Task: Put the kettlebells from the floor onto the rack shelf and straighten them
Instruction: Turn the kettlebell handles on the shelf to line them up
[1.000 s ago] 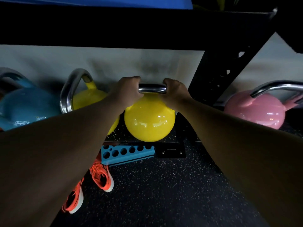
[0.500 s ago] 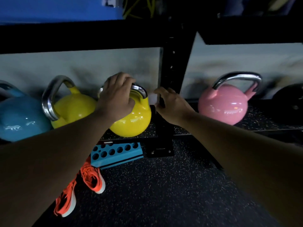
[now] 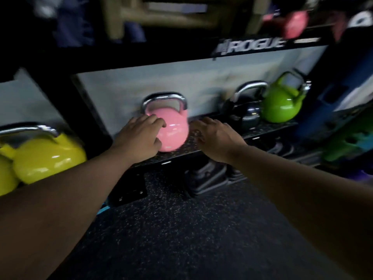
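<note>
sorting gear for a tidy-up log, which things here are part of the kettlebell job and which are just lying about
Part of the job:
pink kettlebell with steel handle
yellow kettlebell
glossy black kettlebell
green kettlebell
black speckled rack shelf
left hand
right hand

Just lying about:
blurred pink weight on upper shelf

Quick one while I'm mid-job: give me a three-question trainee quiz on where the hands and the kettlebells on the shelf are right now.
1. True or false: the left hand grips the pink kettlebell by its handle.
2. Which kettlebell stands farthest right on the shelf? A black, B green, C yellow.
3. Fill in: the right hand is open and holds ____.

Key
1. False: it lies against the body.
2. B, the green kettlebell.
3. Nothing.
</note>
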